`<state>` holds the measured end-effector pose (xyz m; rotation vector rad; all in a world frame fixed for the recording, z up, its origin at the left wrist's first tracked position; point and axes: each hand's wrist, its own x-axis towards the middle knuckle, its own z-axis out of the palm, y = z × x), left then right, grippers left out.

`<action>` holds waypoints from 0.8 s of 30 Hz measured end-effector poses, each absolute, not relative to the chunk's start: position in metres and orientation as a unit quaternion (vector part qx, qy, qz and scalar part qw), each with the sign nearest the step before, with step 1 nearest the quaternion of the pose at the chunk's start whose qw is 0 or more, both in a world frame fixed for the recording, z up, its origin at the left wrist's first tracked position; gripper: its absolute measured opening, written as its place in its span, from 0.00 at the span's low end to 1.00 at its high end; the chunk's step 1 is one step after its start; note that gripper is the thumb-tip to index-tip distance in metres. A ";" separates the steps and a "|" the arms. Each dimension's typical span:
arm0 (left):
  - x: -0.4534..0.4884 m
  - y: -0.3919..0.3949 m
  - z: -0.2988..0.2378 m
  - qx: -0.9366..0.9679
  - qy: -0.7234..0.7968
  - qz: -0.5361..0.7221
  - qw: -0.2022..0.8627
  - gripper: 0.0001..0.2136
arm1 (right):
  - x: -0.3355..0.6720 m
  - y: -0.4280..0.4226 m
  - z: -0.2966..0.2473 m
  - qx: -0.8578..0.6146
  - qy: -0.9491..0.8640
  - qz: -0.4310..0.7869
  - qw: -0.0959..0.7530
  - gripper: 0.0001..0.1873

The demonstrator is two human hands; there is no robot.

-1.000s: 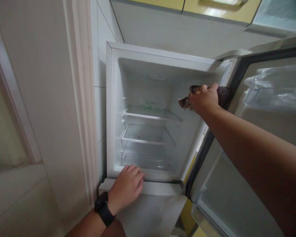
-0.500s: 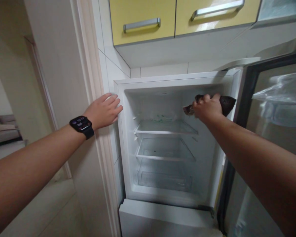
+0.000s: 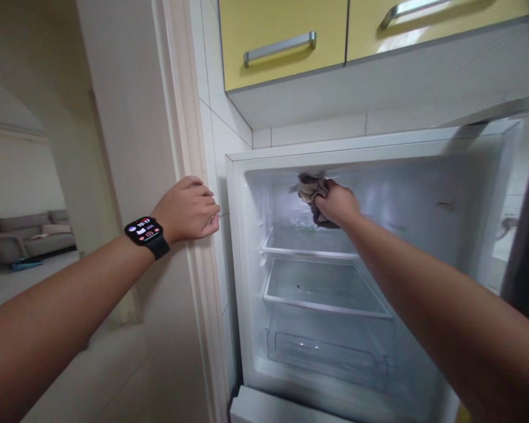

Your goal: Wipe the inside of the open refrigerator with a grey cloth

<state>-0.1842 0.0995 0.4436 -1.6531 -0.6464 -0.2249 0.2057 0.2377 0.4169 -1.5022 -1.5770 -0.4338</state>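
Inside the upper part of the open refrigerator (image 3: 383,147), my right hand (image 3: 337,202) is closed around a crumpled brown-and-grey cloth (image 3: 312,191). The cloth is near the ceiling and back wall, above the top glass shelf (image 3: 308,241); whether it touches the wall is hard to tell. My left hand (image 3: 189,208), with a black watch (image 3: 144,232) on the wrist, lies against the wooden door frame (image 3: 194,117). Its fingers are bent and close together around the frame's edge, left of the refrigerator.
Below are a second glass shelf (image 3: 326,288) and a clear drawer (image 3: 326,352). Yellow cabinets (image 3: 286,23) with metal handles hang overhead. The refrigerator door (image 3: 526,235) stands open at the right. A grey sofa (image 3: 26,235) is in the room at the left.
My right hand has carried the cloth from the right front side of the refrigerator leftward and deeper inside. My left fingers, spread before, have curled in. The view has shifted and the door swung wider.
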 end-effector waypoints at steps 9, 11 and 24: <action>-0.183 0.098 0.444 -0.725 -0.298 -0.103 0.612 0.14 | 0.055 0.292 0.393 -0.397 -0.637 0.072 0.657 0.22; -0.184 0.098 0.444 -0.727 -0.297 -0.106 0.610 0.14 | 0.037 0.294 0.383 -0.375 -0.617 0.103 0.684 0.21; -0.182 0.098 0.445 -0.718 -0.318 -0.116 0.608 0.14 | 0.021 0.321 0.348 -0.214 -0.610 0.036 0.762 0.17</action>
